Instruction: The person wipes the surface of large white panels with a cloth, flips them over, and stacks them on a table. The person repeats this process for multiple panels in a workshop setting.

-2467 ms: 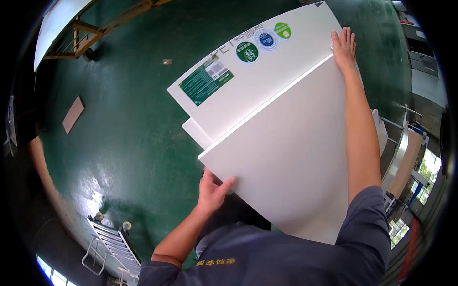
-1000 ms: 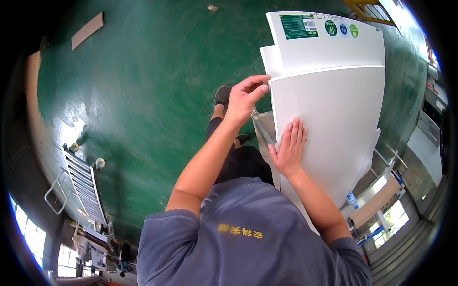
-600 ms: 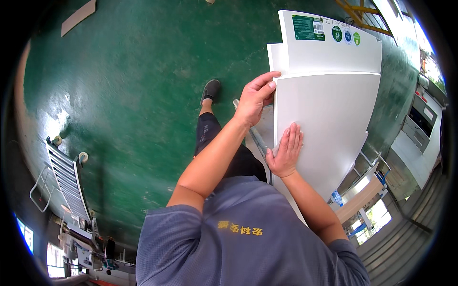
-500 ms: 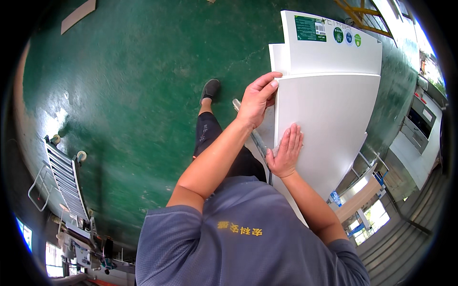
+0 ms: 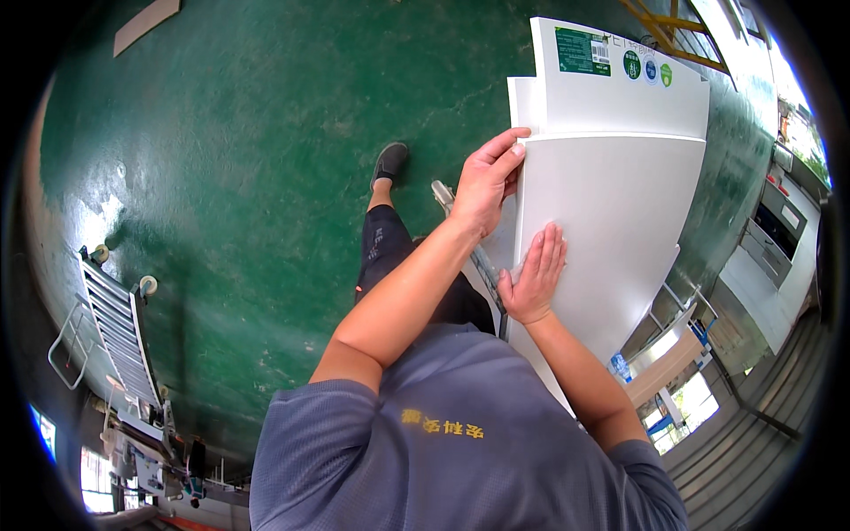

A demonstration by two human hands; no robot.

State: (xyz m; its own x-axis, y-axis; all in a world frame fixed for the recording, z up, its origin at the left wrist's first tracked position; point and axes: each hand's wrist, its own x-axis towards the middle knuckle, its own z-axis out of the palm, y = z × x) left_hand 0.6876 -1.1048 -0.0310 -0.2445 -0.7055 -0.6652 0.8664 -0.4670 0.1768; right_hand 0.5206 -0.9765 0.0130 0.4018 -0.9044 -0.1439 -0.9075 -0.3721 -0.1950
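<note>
A white panel [image 5: 611, 203] lies before me with its left edge toward my legs. My left hand [image 5: 490, 184] pinches the panel's far left corner between thumb and fingers. Flat on the panel's face rests my right hand [image 5: 535, 274], its fingers stretched out and pointing away from me. Something pale and thin shows at the edge of the right palm; I cannot tell what it is. Just beyond the held panel is another white board [image 5: 629, 111] with green and blue stickers. A smaller white piece shows at its left.
A metal bar [image 5: 482, 265] runs beneath the panel's left side. On the left of the green floor [image 5: 257, 177] stands a roller conveyor on casters [image 5: 119, 332]. A yellow metal frame [image 5: 677, 26] is at far right. A bottle [image 5: 620, 367] stands near my right forearm.
Both hands and the near left part of the panel have shifted slightly right and away from me. The left hand keeps its hold on the corner; the right palm stays flat.
</note>
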